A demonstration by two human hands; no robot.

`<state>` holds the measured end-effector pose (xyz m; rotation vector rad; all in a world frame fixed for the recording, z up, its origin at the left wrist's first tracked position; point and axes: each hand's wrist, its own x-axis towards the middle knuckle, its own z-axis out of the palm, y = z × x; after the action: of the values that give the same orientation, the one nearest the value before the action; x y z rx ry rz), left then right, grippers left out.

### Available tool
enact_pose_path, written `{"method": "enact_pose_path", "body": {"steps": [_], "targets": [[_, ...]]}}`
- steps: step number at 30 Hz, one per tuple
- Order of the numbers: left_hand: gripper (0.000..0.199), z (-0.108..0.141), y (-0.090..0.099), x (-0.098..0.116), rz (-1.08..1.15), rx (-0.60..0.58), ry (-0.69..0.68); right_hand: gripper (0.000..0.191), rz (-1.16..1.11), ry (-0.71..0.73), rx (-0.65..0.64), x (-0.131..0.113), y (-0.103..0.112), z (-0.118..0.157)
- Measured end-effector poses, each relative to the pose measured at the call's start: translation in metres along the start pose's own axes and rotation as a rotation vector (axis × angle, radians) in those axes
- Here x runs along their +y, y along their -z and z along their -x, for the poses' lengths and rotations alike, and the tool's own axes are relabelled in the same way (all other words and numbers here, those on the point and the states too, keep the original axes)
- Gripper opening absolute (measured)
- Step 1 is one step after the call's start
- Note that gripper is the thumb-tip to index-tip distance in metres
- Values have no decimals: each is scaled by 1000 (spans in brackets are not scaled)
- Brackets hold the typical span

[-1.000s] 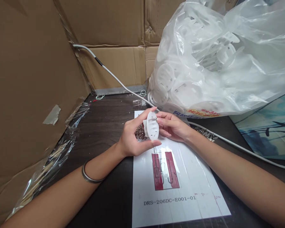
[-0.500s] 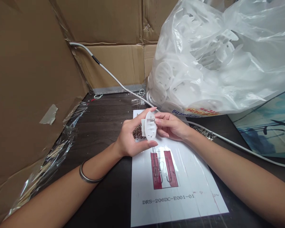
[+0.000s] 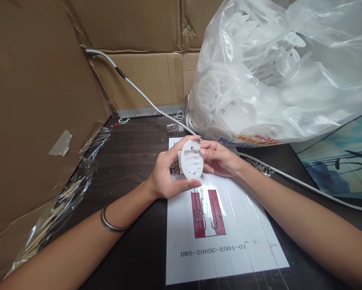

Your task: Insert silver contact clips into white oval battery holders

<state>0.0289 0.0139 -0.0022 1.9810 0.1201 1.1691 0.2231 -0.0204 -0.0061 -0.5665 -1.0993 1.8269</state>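
A round white plastic part (image 3: 192, 163) with slots and ribs is held tilted above the printed sheet. My left hand (image 3: 167, 171) grips it by its rim, thumb at the bottom edge and fingers at the top. My right hand (image 3: 218, 157) pinches a small metal piece (image 3: 195, 152) at the part's upper face; whether it sits in a slot is too small to tell. Behind the left hand, a pile of small brownish metal bits (image 3: 175, 166) shows partly. Beyond the right wrist lies a heap of silvery metal pieces (image 3: 261, 166).
A large clear plastic bag (image 3: 238, 92) full of similar white parts stands at the back right. A white cable (image 3: 144, 98) crosses the dark table (image 3: 132, 149). Cardboard walls (image 3: 150, 80) close off the left and back. Below the hands lies the printed sheet (image 3: 229, 266).
The white part has turned so its slotted face shows more fully toward me. Both hands stay in nearly the same place, with the right fingers still at the metal piece.
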Motion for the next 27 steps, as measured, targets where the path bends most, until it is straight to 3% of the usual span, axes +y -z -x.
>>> {"method": "enact_pose_path", "body": {"steps": [14,27], "targets": [[72,1,-4,6,259,-61,43,30,-40,5,-80,2,5,1],[72,-2,-1,8,45,-79,-57,38,36,-58,-41,-2,4,3]]}}
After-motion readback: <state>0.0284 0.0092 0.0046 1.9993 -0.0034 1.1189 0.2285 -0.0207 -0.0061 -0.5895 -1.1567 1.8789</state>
